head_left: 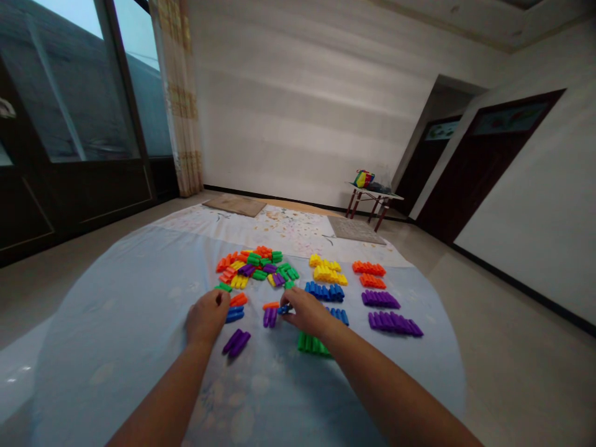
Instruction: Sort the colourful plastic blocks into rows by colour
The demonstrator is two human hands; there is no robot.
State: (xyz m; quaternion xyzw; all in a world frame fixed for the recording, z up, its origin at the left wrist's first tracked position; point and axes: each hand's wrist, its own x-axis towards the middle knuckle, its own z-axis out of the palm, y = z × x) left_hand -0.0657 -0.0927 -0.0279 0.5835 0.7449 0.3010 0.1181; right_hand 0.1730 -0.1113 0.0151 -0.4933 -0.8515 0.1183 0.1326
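My right hand pinches a small blue plastic piece between thumb and fingers. Just left of it lie a purple piece and an orange piece. My left hand rests on the cloth with its fingers curled; what they hold, if anything, is hidden. Beside those fingers are blue pieces, orange pieces and a green piece. Nearer to me sits a purple pair. A mixed pile of tube-like pieces lies beyond both hands.
Rows grouped by colour stand on the right: yellow, blue, green, orange and purple. My right forearm passes over part of the blue and green ones. A pale cloth covers the rounded table. A small side table stands behind.
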